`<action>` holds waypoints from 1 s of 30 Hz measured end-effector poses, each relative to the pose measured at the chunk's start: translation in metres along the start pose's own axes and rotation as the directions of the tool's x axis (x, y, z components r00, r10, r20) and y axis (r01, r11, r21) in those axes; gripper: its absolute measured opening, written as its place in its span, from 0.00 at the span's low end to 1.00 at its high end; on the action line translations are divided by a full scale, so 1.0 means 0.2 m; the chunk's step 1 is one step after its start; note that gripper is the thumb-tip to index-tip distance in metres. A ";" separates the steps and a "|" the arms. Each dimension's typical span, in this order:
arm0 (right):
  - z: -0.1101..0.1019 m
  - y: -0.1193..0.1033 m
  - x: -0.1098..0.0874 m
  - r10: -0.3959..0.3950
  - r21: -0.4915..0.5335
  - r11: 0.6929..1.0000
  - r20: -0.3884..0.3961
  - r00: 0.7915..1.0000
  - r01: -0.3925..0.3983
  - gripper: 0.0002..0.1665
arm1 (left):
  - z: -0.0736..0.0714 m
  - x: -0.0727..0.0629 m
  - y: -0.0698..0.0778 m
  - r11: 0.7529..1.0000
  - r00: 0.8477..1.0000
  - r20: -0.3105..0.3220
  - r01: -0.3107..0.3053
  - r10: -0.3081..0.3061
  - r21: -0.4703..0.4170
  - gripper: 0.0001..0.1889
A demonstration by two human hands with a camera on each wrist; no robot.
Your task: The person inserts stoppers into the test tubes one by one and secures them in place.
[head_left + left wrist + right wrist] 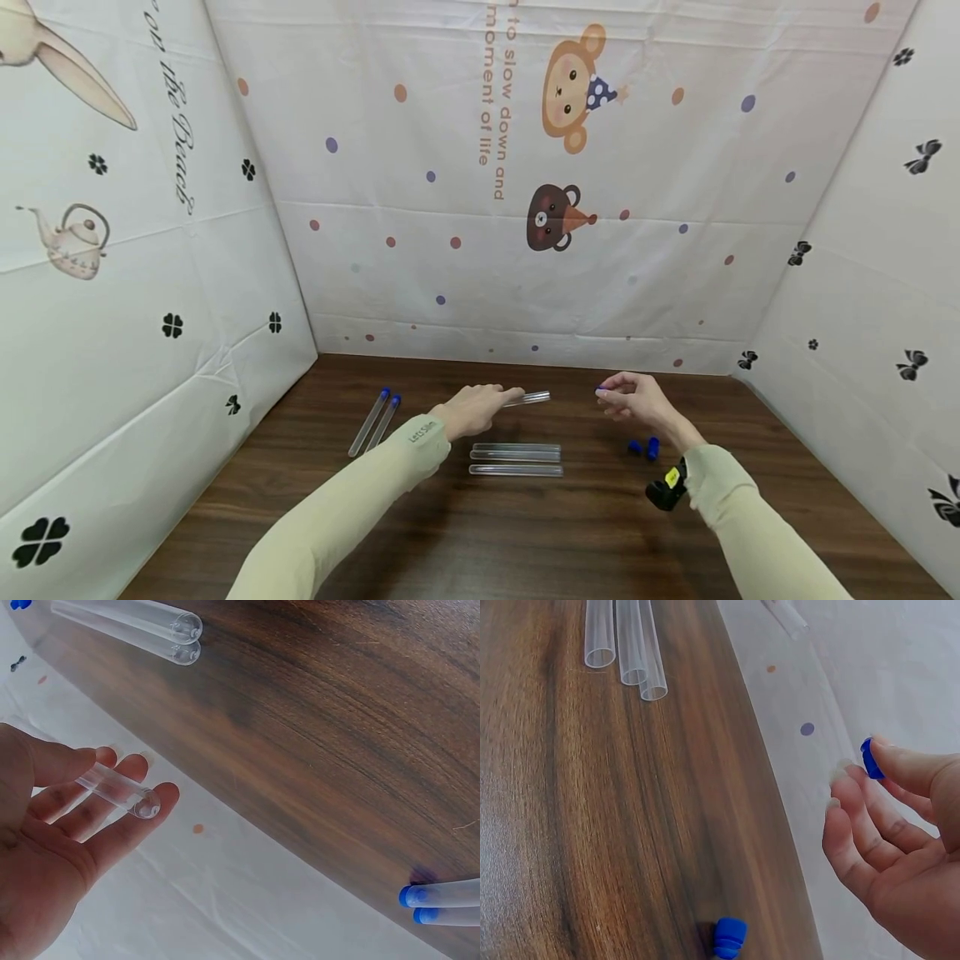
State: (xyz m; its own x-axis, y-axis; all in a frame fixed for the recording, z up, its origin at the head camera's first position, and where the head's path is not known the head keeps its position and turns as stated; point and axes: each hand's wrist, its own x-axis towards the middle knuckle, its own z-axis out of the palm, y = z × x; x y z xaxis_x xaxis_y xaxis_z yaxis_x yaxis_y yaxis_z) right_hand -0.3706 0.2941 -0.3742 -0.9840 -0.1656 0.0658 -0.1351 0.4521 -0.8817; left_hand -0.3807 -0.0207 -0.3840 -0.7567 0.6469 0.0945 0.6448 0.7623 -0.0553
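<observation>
My left hand [477, 408] grips a clear plastic test tube [116, 789] between thumb and fingers. Its rounded end shows near the fingertips in the left wrist view, and its other end points right, toward my other hand. Between the thumb and fingertips of my right hand [637, 402] is a small blue stopper [871, 759]. A gap separates the tube from the stopper. Several clear tubes [516, 455] lie side by side on the table between my forearms. Below my right hand lie loose blue stoppers [653, 448].
Two tubes with blue stoppers [378, 422] lie at the left of the dark wood table [480, 542]. White printed cloth [450, 275] closes off the back and both sides. A black device [666, 490] with a yellow label sits at my right wrist.
</observation>
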 end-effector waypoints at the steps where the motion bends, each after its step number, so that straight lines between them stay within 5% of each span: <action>1: 0.00 0.00 0.00 -0.001 0.003 1.000 0.002 1.000 0.001 0.22 | 0.00 0.00 0.00 1.000 1.000 0.000 -0.003 0.003 0.004 0.38; 30: 0.04 -0.03 0.01 -0.005 -0.023 1.000 0.043 0.999 0.006 0.22 | -0.02 0.02 0.04 1.000 1.000 0.031 -0.007 0.007 0.002 0.38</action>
State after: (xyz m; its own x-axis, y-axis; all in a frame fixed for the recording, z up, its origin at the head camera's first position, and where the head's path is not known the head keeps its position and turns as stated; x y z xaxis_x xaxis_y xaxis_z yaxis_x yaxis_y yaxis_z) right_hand -0.3702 0.2843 -0.3722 -0.9775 -0.2051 0.0497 -0.1431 0.4713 -0.8703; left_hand -0.3778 -0.0122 -0.3803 -0.7551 0.6525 0.0635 0.6499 0.7577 -0.0584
